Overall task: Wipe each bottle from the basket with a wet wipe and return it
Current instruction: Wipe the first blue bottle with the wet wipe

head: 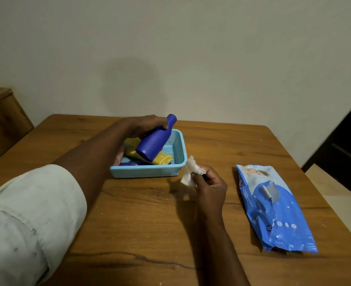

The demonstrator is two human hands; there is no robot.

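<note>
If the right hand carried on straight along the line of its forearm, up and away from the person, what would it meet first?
Probably the basket: the right hand, pinching the wet wipe, sits just off its near right corner. Depth is unclear, so it might slip past the corner over bare table.

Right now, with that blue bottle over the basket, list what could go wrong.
1. The left hand grips the blue bottle only near its neck, tilted; it could slip onto the yellow bottle in the basket.
2. The right hand pinches a crumpled wet wipe; bunched up, it may wipe poorly.
</note>
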